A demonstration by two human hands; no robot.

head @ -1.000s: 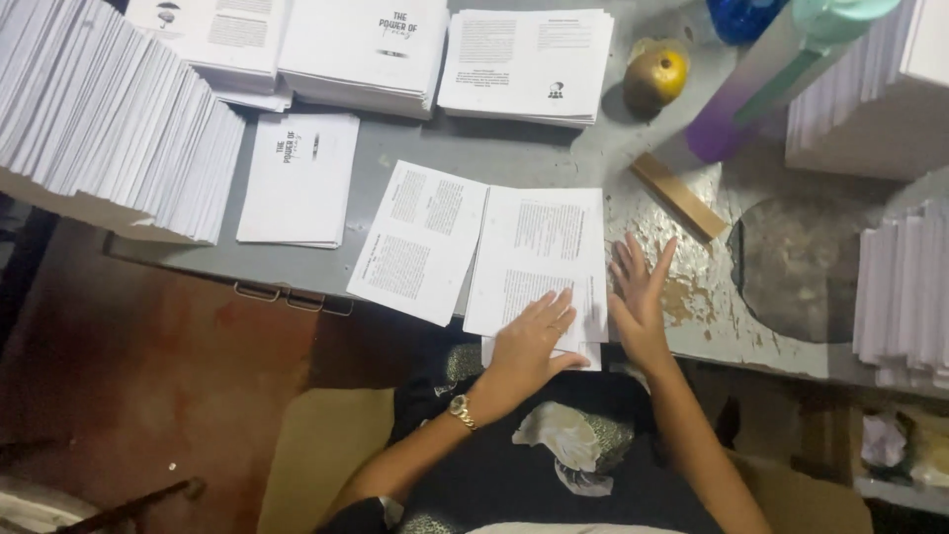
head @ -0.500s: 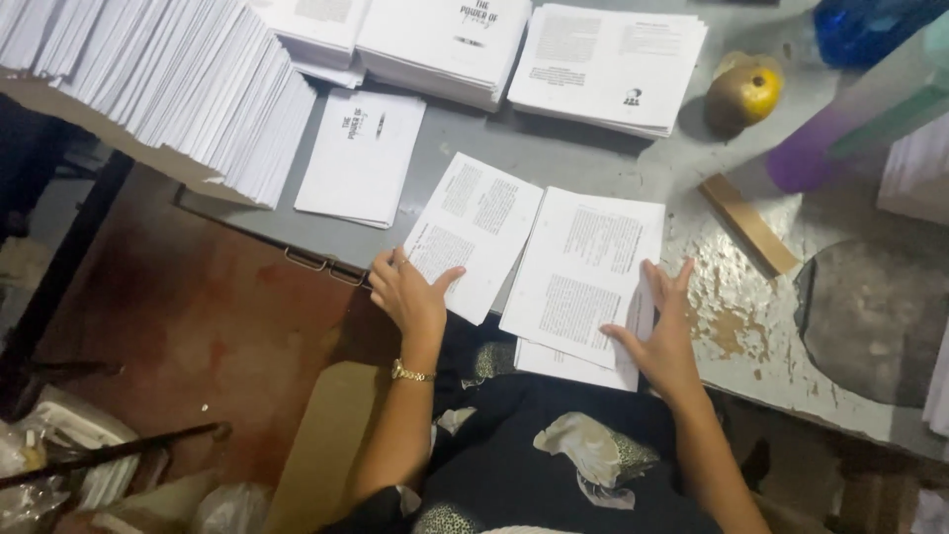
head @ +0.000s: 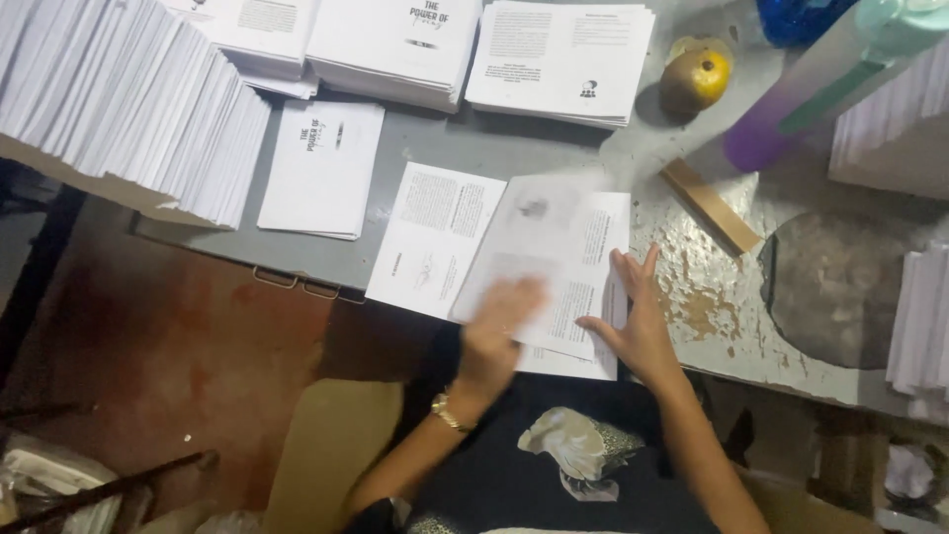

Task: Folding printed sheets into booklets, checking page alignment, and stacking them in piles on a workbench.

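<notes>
A: where are the hands?

B: left hand (head: 499,331) is over the near edge of a printed sheet (head: 554,262); heavily blurred; looks like it's gripping that sheet's lower left edge, but I can't tell if the fingers are closed on it; gold watch (head: 447,412) on that wrist.

A: right?

B: right hand (head: 633,321) lies flat, fingers spread, pressing the right edge of the small paper stack (head: 583,356) under that sheet; thumb points left across the page.

A: where's the sheet itself?

B: on the grey table (head: 494,148), near its front edge, directly ahead of the person; top of the sheet is smeared too.

A: around it?

B: second printed sheet (head: 435,237) just left, touching or slightly tucked under; a title-page sheet (head: 321,168) further left, apart; three stacks along the far side, rightmost one (head: 559,59) beside a yellow-brown fruit (head: 697,79); wood block (head: 710,206) right of the hand; big fanned pile (head: 119,99) far left.
</notes>
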